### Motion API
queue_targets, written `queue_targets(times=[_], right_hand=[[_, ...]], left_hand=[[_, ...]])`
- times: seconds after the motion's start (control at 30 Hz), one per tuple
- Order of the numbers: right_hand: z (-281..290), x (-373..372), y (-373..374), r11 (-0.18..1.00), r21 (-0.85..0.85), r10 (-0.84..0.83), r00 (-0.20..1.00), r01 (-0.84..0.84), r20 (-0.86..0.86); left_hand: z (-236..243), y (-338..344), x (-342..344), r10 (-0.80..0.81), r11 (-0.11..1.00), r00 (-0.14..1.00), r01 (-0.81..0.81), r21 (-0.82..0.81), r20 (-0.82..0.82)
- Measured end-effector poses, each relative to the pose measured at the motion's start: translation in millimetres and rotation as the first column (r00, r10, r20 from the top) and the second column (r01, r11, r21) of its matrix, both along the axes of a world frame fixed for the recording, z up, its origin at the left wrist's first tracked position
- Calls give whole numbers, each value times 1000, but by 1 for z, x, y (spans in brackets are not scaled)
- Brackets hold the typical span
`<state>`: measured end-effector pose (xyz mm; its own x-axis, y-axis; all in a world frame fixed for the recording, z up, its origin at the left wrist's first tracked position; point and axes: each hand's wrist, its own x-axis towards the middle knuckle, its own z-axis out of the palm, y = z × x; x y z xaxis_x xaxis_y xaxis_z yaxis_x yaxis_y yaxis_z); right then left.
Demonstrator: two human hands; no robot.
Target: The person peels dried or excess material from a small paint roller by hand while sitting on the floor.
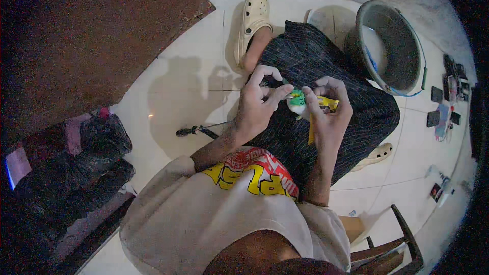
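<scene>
Above my lap, a small green-and-white object (296, 103) sits between my two hands; its kind is not clear. My left hand (261, 103) is closed in a pinch, thumb and finger at the object's left edge. On the other side, my right hand (331, 107) grips it with the thumb against its face and the fingers curled behind. A yellow wrapper-like piece (328, 103) shows within my right hand, and more yellow shows below the thumb. The palm side of my right hand is partly hidden. Dark pinstriped cloth (356, 117) covers my legs beneath.
A grey bucket (364, 35) with a handle stands ahead on the right. Several small dark items (437, 94) lie by the right wall. Left are a brown board (102, 35) and black bags (104, 135). A black-handled tool (187, 131) lies on the tiles; a wooden stool (407, 234) is lower right.
</scene>
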<state>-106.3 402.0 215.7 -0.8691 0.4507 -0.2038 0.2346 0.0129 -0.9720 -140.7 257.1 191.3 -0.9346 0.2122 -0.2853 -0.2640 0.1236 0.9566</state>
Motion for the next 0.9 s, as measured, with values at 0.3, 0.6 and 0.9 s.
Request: queue_targets(times=[0.3, 0.6, 0.9], right_hand=[[4, 5, 1, 962, 269, 58, 998, -49, -25], [1, 9, -18, 937, 306, -117, 976, 170, -183], [-8, 20, -19, 951, 212, -183, 961, 226, -206]], left_hand=[[9, -11, -13, -179, 983, 984, 179, 25, 7], [26, -8, -17, -186, 956, 980, 165, 243, 66], [24, -9, -16, -250, 965, 968, 252, 72, -40]])
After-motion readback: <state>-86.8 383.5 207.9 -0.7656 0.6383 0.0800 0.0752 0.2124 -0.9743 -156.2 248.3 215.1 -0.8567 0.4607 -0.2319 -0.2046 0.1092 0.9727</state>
